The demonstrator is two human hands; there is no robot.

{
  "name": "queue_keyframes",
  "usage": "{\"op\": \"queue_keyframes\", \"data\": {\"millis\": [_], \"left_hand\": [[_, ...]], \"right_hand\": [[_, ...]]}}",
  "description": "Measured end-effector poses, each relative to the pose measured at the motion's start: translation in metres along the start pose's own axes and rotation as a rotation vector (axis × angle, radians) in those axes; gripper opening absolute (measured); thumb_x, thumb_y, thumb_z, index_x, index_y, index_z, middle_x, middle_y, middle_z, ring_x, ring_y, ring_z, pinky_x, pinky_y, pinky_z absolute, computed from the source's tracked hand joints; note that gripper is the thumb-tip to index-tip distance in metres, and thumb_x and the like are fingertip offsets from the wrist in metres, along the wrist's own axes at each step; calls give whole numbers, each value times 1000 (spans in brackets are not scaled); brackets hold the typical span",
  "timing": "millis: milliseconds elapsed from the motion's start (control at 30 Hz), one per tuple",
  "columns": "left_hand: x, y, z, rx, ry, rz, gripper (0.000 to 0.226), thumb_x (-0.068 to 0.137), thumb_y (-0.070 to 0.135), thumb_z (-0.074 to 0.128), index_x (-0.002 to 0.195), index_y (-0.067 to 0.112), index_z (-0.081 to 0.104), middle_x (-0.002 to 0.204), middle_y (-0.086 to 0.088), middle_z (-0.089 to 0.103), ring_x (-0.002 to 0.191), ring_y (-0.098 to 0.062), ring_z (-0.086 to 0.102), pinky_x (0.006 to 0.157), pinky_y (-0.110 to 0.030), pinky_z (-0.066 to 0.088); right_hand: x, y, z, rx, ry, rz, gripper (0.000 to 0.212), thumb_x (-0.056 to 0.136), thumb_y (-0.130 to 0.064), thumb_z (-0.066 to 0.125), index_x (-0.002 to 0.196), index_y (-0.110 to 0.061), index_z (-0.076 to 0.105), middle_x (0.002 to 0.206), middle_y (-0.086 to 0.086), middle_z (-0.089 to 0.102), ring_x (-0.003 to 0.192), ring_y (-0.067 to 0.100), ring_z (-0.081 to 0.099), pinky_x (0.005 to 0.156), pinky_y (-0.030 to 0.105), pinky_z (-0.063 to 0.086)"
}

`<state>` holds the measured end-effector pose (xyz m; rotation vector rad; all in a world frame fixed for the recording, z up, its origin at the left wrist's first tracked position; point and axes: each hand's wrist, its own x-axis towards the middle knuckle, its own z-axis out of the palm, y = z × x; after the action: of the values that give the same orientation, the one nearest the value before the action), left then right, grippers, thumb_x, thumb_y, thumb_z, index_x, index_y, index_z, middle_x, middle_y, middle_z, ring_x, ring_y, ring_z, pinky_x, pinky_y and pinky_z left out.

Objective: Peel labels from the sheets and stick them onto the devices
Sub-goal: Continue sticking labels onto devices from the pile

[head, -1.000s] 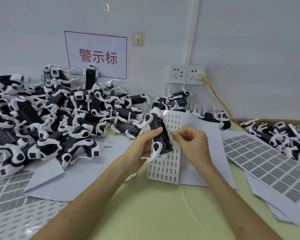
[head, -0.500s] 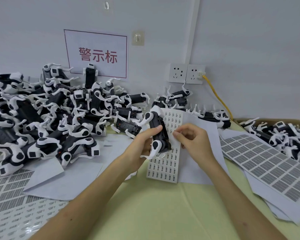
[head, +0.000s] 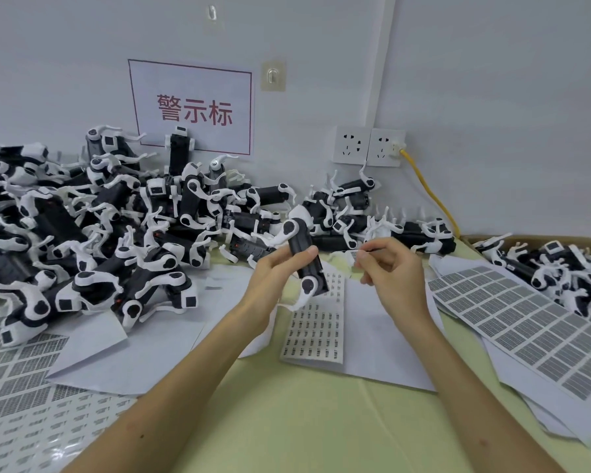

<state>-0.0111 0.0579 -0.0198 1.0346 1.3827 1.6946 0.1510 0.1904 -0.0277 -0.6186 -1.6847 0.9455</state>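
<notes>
Head view: a moment ago I had the right hand low against the top of the label sheet, picking at it. Now it has come up clear of the paper with a small printed label pinched between thumb and forefinger, the other fingers loosely curled below. I take that to mean the peel is done and sticking comes next. The left hand grips the black-and-white device nearly upright above the sheet, thumb pressed on its dark front face, fingers wrapped behind. The label hangs just beside the device's upper body, to its right and apart from it, not yet touching. I can't tell which face of the label is sticky. The unlabelled pile sits further left.
</notes>
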Motion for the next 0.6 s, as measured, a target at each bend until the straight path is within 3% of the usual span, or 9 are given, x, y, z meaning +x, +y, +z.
{"op": "queue_keyframes", "data": {"millis": [67, 167, 267, 333, 400, 467, 600], "left_hand": [[-2, 2, 3, -63, -88, -78, 52, 79, 60, 75, 115, 23, 78, 119, -3, 78, 117, -24, 71, 115, -48, 44], [-4, 1, 7, -107, -211, -151, 50, 81, 61, 73, 114, 24, 80, 126, -7, 75, 122, -28, 69, 122, -54, 35], [-6, -1, 7, -143, -247, -178, 58, 87, 60, 69, 130, 22, 73, 134, -6, 71, 126, -26, 67, 125, -49, 31], [-8, 2, 8, -199, -219, -170, 47, 92, 56, 65, 125, 25, 76, 137, -8, 69, 125, -26, 67, 117, -41, 41], [-9, 6, 8, -265, -198, -158, 36, 98, 53, 60, 114, 29, 80, 137, -9, 69, 124, -25, 67, 97, -29, 55], [-10, 8, 6, -325, -195, -159, 35, 99, 52, 56, 107, 30, 82, 135, -10, 70, 123, -25, 68, 80, -23, 57], [-11, 11, 5, -388, -204, -167, 36, 101, 53, 53, 104, 32, 83, 137, -11, 69, 127, -27, 66, 83, -26, 55]], "right_hand": [[-1, 0, 1, -1, -16, 7, 12, 91, -9, 74, 93, -20, 69, 80, 3, 76, 58, 18, 69, 62, 29, 52], [-2, -2, 1, 21, -59, 7, 23, 88, -5, 78, 100, -23, 71, 87, 0, 77, 70, 15, 73, 66, 22, 54], [-4, -4, 3, 11, -137, 14, 35, 86, -2, 79, 112, -25, 72, 98, -5, 78, 87, 12, 75, 84, 37, 60], [-5, -5, 4, 2, -175, 9, 39, 87, -2, 78, 117, -26, 71, 103, -5, 78, 98, 10, 74, 92, 46, 58], [-7, -5, 5, -13, -188, 0, 41, 87, -2, 77, 118, -29, 71, 104, -7, 79, 104, 6, 72, 95, 49, 56], [-8, -5, 6, -33, -191, -7, 43, 88, -2, 76, 119, -31, 71, 104, -10, 78, 106, 4, 71, 95, 48, 56], [-8, -4, 5, -58, -190, -14, 44, 88, -3, 75, 121, -31, 71, 105, -14, 78, 103, 0, 71, 89, 35, 56]]}}
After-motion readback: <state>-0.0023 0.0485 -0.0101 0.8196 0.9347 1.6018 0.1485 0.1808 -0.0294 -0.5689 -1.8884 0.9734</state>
